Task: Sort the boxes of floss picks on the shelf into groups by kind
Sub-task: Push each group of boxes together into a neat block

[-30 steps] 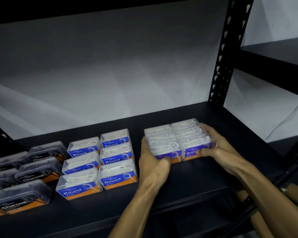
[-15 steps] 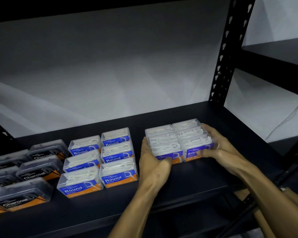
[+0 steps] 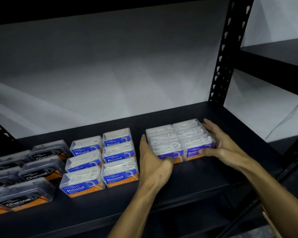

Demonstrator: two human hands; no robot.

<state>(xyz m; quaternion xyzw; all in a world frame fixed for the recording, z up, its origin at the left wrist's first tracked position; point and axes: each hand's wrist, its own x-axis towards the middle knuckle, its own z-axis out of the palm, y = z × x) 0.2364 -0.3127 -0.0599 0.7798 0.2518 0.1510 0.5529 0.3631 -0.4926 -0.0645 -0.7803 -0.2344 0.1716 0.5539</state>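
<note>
Three blocks of clear floss pick boxes stand on the black shelf (image 3: 187, 184). At the left are the dark Charcoal boxes (image 3: 27, 172). In the middle sit the blue-labelled Round boxes (image 3: 101, 160), two columns wide. At the right is a tight block of purple-labelled Smooth boxes (image 3: 179, 140). My left hand (image 3: 153, 160) presses flat against that block's left side, thumb across its front. My right hand (image 3: 225, 145) cups the block's right side, thumb on the front label. Both hands squeeze the block between them.
A black perforated upright (image 3: 229, 50) rises behind the right end of the shelf. The shelf above (image 3: 93, 7) hangs low overhead. A white sheet (image 3: 110, 74) backs the shelf. Another black shelf (image 3: 273, 62) is at the right.
The hands stay pressed on the Smooth block; the block and hands have barely shifted.
</note>
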